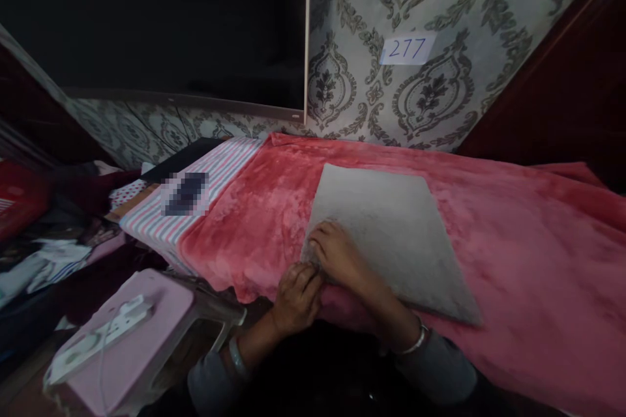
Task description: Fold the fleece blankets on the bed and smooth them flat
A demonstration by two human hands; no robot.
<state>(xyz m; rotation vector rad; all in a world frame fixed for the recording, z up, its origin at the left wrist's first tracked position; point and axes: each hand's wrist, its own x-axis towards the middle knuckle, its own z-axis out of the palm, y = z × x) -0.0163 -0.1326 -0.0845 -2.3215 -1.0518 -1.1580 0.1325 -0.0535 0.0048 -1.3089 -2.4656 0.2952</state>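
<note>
A flat grey mat (386,228) with a soft-looking surface lies on a red-pink plush blanket (518,254). At its near left corner, the fingers of my left hand (299,296) are closed in a pinch on the edge. Just beside it, my right hand (337,253) rests on the mat with its fingers curled over the same left edge. Both hands almost touch each other, and the bit of corner between them is mostly hidden by the fingers.
Left of the blanket is a striped cloth (225,172) with a blurred-out dark object (186,194) on it. A pink stool (161,300) carries a white power strip (105,339) with a cord. Behind hangs a large dark screen (161,19); clothes (59,260) are heaped at far left.
</note>
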